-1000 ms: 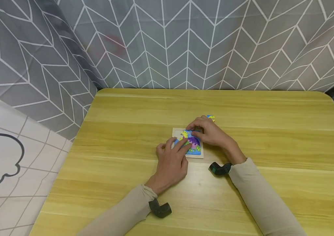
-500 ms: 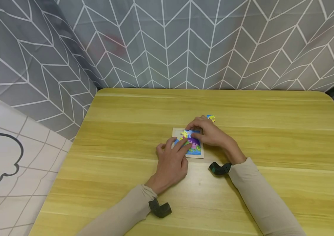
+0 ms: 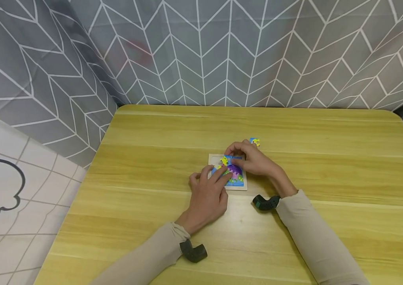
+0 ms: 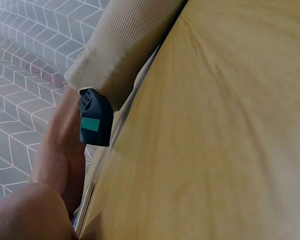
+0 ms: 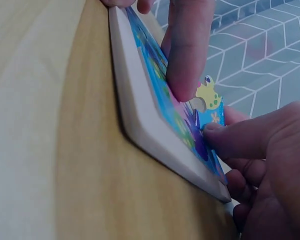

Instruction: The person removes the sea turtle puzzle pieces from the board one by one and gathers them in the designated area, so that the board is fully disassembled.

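Observation:
A small wooden jigsaw tray point(image 3: 245, 187) lies on the table, with blue, purple and green pieces set in it. My right hand point(image 3: 252, 159) is at its far right side, pinching a jigsaw piece point(image 5: 214, 111) between thumb and fingers. That piece is blue with a yellow, green-spotted animal head, and in the right wrist view it stands tilted up over the others. Fingers of my left hand point(image 3: 206, 198) spread across the tray's near left part and touch the pieces, hiding some of them. The left wrist view shows mostly the back of the hand and the table.
Another jigsaw piece point(image 3: 255, 141), yellow and blue, lies on the table just beyond my right hand. Dark curved devices sit at both wrists, the right one point(image 3: 265, 203) close to the tray. A grey patterned curtain point(image 3: 215, 55) hangs behind the table's far edge.
The pinched jigsaw piece has shifted and tilted slightly in my right fingers. Both hands otherwise keep their places, and the head view has moved a touch.

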`<state>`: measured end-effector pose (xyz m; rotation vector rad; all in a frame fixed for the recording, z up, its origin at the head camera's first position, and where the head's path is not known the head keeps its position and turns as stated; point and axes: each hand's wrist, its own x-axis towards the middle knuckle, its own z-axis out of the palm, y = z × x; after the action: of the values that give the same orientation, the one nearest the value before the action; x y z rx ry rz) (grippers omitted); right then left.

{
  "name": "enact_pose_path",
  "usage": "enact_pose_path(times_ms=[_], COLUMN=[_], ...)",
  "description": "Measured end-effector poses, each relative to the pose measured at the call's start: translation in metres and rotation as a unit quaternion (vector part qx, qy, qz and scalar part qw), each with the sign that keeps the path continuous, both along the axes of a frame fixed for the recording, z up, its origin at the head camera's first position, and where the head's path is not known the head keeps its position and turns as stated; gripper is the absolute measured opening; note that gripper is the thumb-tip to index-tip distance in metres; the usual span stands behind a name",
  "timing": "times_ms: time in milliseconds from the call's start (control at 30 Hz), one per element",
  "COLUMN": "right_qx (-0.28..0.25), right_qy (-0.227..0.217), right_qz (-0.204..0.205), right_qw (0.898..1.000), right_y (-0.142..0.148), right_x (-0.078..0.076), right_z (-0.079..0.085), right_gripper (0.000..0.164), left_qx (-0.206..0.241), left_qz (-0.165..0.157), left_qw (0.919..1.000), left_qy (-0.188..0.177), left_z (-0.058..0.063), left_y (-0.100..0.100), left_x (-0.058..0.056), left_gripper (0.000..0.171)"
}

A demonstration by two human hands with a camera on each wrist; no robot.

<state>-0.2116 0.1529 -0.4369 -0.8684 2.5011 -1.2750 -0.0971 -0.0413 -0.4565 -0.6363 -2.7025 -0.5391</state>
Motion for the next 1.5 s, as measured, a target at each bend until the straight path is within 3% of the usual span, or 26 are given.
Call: enact_pose_path(times_ms=[267, 600, 867, 1133, 1500], right_qx=[-0.062, -0.069, -0.098, -0.113, -0.108], right_qy=[-0.034, -0.017, -0.068, -0.062, -0.073], right_qz=[0.0, -0.018, -0.077, -0.116, -0.237], right_qw=[0.997, 0.997, 0.99, 0.985, 0.963], right_y=[0.003, 0.004, 0.011, 0.036, 0.079], right_x=[-0.001, 0.001, -0.002, -0.008, -0.013], right_z=[-0.003, -0.003, 0.002, 0.013, 0.019], right_gripper=[0.014, 0.018, 0.016, 0.019, 0.024], left_qx=[0.002, 0.001, 0.007, 0.015, 0.013], left_qz=[-0.001, 0.0, 0.0, 0.001, 0.001], left_qw=[1.0, 0.9999, 0.9999, 0.9997, 0.9997], left_qy=[-0.002, -0.012, -0.01, -0.018, -0.022], left_z=[0.0, -0.001, -0.001, 0.0, -0.001], left_y=[0.0, 0.0, 0.001, 0.001, 0.001], left_x=[0.001, 0.001, 0.001, 0.002, 0.002], left_gripper=[0.042, 0.043, 0.043, 0.043, 0.043])
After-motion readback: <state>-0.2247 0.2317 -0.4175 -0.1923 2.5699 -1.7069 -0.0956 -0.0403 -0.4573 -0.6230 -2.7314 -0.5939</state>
